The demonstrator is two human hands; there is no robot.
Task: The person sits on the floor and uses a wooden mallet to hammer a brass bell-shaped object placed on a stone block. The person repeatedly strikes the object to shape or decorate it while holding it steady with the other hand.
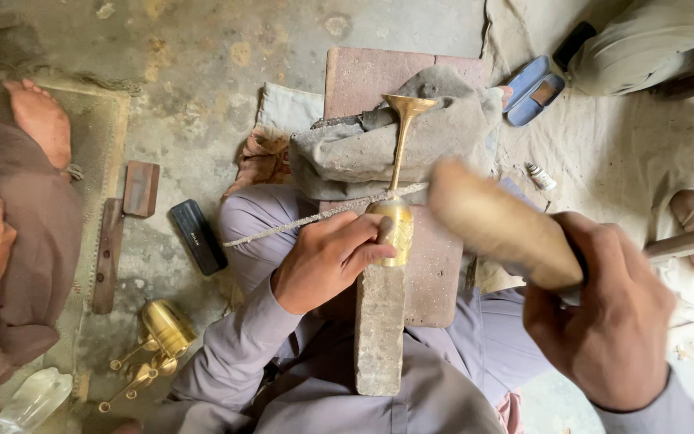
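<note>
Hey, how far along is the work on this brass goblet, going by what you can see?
Done: several finished-looking brass goblets lie on the floor at the left. In hand: the left hand steadies a brass goblet lying on a long stone block, its foot resting on a padded cloth, while the right hand holds a blurred wooden mallet beside it. How much hammering remains cannot be told.

You are looking down at a bare concrete floor (202, 72), stained and patchy, in soft daylight. A worn mat (98, 120) lies at your left, pale sacking (604, 161) covers the ground at your right, and a reddish stone slab (363, 76) sits ahead on the floor.
</note>
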